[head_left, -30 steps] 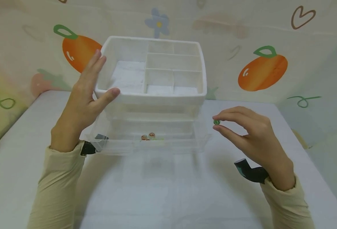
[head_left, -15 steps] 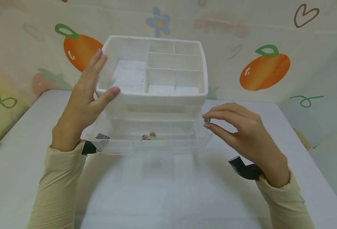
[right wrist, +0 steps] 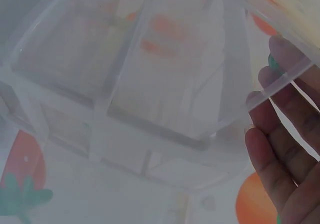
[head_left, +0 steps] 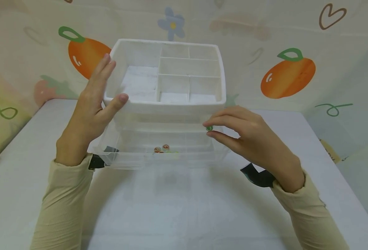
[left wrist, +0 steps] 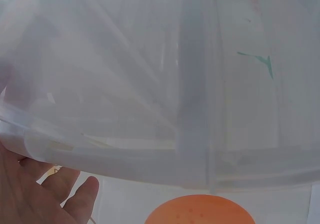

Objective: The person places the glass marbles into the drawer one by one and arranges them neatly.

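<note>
Pinched between the thumb and fingertips of my right hand (head_left: 246, 135) is a green glass marble (head_left: 209, 128), held over the right part of a clear pull-out drawer (head_left: 133, 160). Several brownish-red and pale marbles (head_left: 165, 147) lie near the drawer's front wall. Above the drawer stands the white top tray (head_left: 171, 108) of the storage box. My left hand (head_left: 90, 107) rests on that tray's left front corner, fingers straight along the side and thumb on the front rim. In the right wrist view, clear plastic partly covers the green marble (right wrist: 274, 63) and fingertips.
The top tray has one large compartment (head_left: 140, 81) on the left and several small ones on the right. A white cloth (head_left: 171, 215) covers the table. Behind the box hangs a printed backdrop (head_left: 243, 69) with orange fruits.
My right hand has moved left with the green marble, from beside the box to over the drawer's right part. The left hand stays on the tray.
</note>
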Motion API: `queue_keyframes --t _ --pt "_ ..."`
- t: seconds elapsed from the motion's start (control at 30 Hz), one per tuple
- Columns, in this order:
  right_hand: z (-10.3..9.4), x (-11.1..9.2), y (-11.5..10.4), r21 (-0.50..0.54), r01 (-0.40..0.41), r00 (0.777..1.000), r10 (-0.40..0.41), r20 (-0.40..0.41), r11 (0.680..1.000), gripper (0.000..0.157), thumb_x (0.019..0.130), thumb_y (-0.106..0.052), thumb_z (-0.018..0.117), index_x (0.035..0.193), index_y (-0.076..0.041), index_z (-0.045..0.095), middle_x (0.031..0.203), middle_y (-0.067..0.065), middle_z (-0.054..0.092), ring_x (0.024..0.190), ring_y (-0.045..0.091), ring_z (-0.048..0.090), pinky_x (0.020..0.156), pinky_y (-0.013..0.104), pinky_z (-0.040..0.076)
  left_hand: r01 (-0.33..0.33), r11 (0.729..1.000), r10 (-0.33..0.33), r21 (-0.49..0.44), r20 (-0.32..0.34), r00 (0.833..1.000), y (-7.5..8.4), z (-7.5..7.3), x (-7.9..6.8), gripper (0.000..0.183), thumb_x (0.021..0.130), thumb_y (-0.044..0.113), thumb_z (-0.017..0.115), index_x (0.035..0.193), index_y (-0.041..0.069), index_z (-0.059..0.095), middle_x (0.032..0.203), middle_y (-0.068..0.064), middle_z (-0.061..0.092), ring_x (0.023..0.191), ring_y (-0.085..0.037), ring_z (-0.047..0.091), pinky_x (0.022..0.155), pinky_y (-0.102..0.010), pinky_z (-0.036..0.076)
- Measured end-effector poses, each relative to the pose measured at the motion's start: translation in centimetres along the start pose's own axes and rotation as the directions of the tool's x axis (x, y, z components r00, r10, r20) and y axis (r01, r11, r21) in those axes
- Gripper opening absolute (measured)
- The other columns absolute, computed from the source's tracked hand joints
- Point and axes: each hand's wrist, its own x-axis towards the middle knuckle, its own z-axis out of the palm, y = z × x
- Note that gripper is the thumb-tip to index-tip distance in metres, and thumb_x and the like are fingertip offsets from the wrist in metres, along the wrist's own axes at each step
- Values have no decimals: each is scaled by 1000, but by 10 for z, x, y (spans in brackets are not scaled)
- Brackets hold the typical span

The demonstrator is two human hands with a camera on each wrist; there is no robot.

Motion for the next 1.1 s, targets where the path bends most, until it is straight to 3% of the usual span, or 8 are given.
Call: queue_keyframes --t 0.03,0.43,0.63,0.77,1.1 --pt "1 1 0 2 2 1000 -2 3 1000 36 70 1 86 104 -6 74 100 5 72 98 19 67 86 25 53 2 1000 -2 0 1 1000 0 0 0 73 99 47 55 157 12 28 167 0 19 154 -14 17 126 -35 13" --pt "2 11 -2 53 -67 987 59 148 996 25 80 -8 82 104 -8 74 101 -1 73 97 14 68 84 27 55 0 1000 0 0 -1 1000 1 1 1 74 98 47 57 157 11 29 167 0 19 154 -14 17 126 -35 14" --pt "4 17 -3 111 -147 964 117 239 983 22 85 -12 78 106 -8 74 100 -3 74 93 10 68 80 26 54 0 1000 0 8 -1 1000 0 1 1 74 98 46 57 157 11 29 167 0 19 154 -14 18 126 -36 14" --pt "3 22 -4 109 -225 927 178 330 968 20 88 -17 76 107 -12 74 101 -7 73 93 7 67 82 27 53 0 1000 0 16 -3 1000 0 0 1 76 98 48 57 157 11 29 167 1 19 154 -14 18 126 -36 14" --pt "5 35 -6 57 -383 797 299 524 922 18 92 -17 72 109 -14 75 108 -6 73 101 14 65 88 34 53 11 1000 -11 3 -6 1000 0 1 1 73 98 44 59 157 12 29 167 0 19 154 -12 16 126 -31 13"
